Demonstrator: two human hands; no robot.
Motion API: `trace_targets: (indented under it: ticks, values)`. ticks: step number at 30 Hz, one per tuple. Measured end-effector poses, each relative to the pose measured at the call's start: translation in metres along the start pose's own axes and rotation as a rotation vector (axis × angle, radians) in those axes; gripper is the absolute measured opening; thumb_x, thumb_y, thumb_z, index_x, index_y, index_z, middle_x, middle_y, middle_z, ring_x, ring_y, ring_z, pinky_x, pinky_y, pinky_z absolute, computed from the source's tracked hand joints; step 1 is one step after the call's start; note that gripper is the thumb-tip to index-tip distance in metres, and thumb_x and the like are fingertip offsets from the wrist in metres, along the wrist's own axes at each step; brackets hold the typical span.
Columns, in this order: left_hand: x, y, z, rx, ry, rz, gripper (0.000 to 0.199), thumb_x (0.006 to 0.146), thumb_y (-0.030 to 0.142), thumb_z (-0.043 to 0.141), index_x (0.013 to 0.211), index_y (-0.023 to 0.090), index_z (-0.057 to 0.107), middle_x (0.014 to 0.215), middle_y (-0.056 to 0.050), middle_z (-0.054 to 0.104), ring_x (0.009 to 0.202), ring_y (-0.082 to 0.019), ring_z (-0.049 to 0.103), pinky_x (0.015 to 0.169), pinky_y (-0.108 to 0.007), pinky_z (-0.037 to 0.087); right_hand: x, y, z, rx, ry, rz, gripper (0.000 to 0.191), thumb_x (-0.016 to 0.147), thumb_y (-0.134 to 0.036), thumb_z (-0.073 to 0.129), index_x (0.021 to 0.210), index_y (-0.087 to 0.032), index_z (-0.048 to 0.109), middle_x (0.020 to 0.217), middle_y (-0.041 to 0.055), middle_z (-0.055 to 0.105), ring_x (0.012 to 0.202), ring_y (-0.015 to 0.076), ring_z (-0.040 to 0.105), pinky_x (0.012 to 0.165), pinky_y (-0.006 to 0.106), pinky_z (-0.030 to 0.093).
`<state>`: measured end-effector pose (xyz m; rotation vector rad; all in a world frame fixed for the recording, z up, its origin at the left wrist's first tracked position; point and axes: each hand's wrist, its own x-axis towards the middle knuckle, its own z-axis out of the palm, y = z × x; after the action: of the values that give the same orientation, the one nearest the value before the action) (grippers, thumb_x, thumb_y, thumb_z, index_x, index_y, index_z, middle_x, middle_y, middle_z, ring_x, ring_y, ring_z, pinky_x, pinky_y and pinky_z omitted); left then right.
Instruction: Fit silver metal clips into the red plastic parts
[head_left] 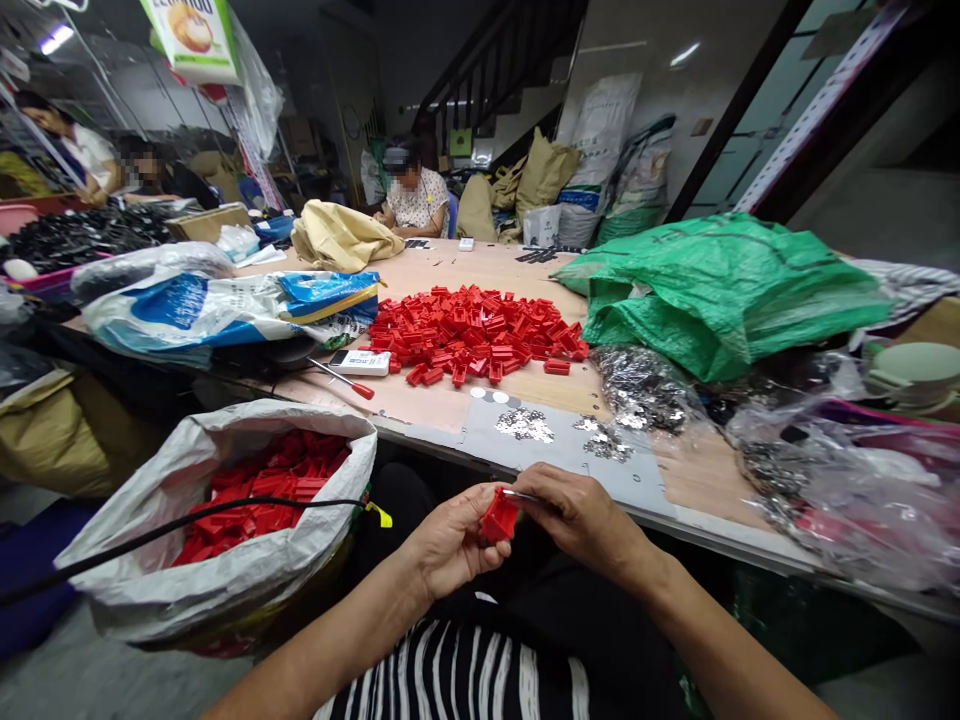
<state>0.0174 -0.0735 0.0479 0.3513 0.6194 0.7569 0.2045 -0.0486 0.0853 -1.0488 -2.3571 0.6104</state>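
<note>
In front of my lap, my left hand (463, 535) is closed around a small red plastic part (499, 516), a hollow box-like piece. My right hand (574, 510) pinches a thin metal piece (519, 494) against the upper edge of that part; its far end is hidden by my fingers. Just beyond my hands, small flat silver metal pieces (525, 425) lie on a grey sheet (487, 450), with a second little pile (604, 438) to their right. Farther back on the table is a large heap of similar red plastic parts (480, 325).
An open white sack (135, 560) of red parts stands at my left, a black cord (247, 503) crossing it. A red-handled screwdriver (352, 383) lies near the table edge. Green sacking (735, 290) and clear bags of metal pieces (645, 390) are at right. A person (420, 195) sits opposite.
</note>
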Motion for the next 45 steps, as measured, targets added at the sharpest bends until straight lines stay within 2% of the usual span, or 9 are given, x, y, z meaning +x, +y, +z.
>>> trace_targets:
  ticks: [5, 10, 16, 22, 25, 28, 39, 45]
  values:
    - [0.002, 0.000, -0.003, -0.023, -0.005, -0.025, 0.025, 0.080, 0.030, 0.066, 0.101, 0.017, 0.061, 0.071, -0.002, 0.061, 0.051, -0.008, 0.061, 0.045, -0.011, 0.045, -0.002, 0.000, -0.001, -0.050, 0.024, -0.047, 0.016, 0.092, -0.022, 0.049, 0.091, -0.022, 0.065, 0.087, 0.0056, 0.067, 0.078, 0.0169, 0.063, 0.070, 0.027, 0.049]
    - [0.004, -0.003, -0.005, -0.024, -0.024, -0.025, 0.026, 0.081, 0.028, 0.066, 0.104, 0.016, 0.062, 0.070, -0.002, 0.060, 0.050, -0.007, 0.060, 0.045, -0.012, 0.044, -0.004, 0.000, -0.001, -0.067, -0.033, -0.067, 0.016, 0.092, -0.017, 0.048, 0.093, -0.021, 0.063, 0.089, 0.0046, 0.066, 0.081, 0.0159, 0.063, 0.072, 0.025, 0.049]
    - [0.005, -0.006, -0.006, -0.035, -0.022, -0.013, 0.027, 0.080, 0.028, 0.067, 0.103, 0.015, 0.063, 0.070, -0.002, 0.060, 0.050, -0.007, 0.059, 0.045, -0.013, 0.044, -0.006, -0.001, 0.005, 0.019, -0.008, -0.039, 0.017, 0.093, -0.021, 0.047, 0.090, -0.020, 0.063, 0.087, 0.0055, 0.065, 0.079, 0.0160, 0.061, 0.072, 0.026, 0.048]
    - [0.004, -0.007, -0.007, -0.044, -0.028, -0.004, 0.030, 0.079, 0.030, 0.068, 0.104, 0.016, 0.061, 0.071, -0.002, 0.061, 0.050, -0.006, 0.059, 0.046, -0.012, 0.045, -0.009, 0.000, 0.002, 0.285, -0.057, 0.092, 0.022, 0.094, -0.030, 0.047, 0.090, -0.020, 0.066, 0.090, 0.0055, 0.065, 0.083, 0.0165, 0.060, 0.076, 0.027, 0.047]
    - [0.003, -0.006, -0.006, -0.023, -0.023, 0.006, 0.030, 0.078, 0.033, 0.069, 0.103, 0.021, 0.057, 0.073, -0.001, 0.061, 0.050, -0.007, 0.060, 0.045, -0.012, 0.045, -0.010, 0.007, 0.001, 0.413, -0.014, 0.212, 0.022, 0.092, -0.036, 0.049, 0.097, -0.020, 0.064, 0.093, 0.0051, 0.066, 0.087, 0.0184, 0.060, 0.078, 0.029, 0.047]
    - [0.003, -0.005, -0.004, 0.016, 0.007, 0.021, 0.028, 0.078, 0.033, 0.069, 0.099, 0.022, 0.054, 0.073, 0.001, 0.061, 0.049, -0.007, 0.060, 0.045, -0.012, 0.045, -0.011, 0.015, 0.006, 0.458, 0.010, 0.304, 0.021, 0.089, -0.038, 0.052, 0.092, -0.020, 0.061, 0.084, 0.0020, 0.063, 0.079, 0.0171, 0.056, 0.072, 0.028, 0.045]
    - [0.009, -0.008, -0.006, 0.214, 0.022, 0.046, 0.032, 0.075, 0.038, 0.071, 0.093, 0.019, 0.054, 0.069, 0.001, 0.062, 0.041, -0.010, 0.059, 0.037, -0.016, 0.041, -0.008, 0.020, 0.024, 0.579, -0.075, 0.324, 0.017, 0.082, -0.031, 0.060, 0.075, -0.020, 0.048, 0.071, -0.0043, 0.045, 0.065, 0.0116, 0.038, 0.059, 0.023, 0.034]
    - [0.019, -0.006, -0.009, 0.291, 0.055, 0.084, 0.038, 0.075, 0.045, 0.068, 0.100, 0.018, 0.058, 0.070, 0.000, 0.063, 0.045, -0.009, 0.060, 0.041, -0.016, 0.042, -0.009, 0.032, 0.034, 0.644, 0.006, 0.348, 0.025, 0.080, -0.038, 0.062, 0.074, -0.021, 0.045, 0.071, -0.0040, 0.044, 0.066, 0.0123, 0.039, 0.059, 0.024, 0.035]
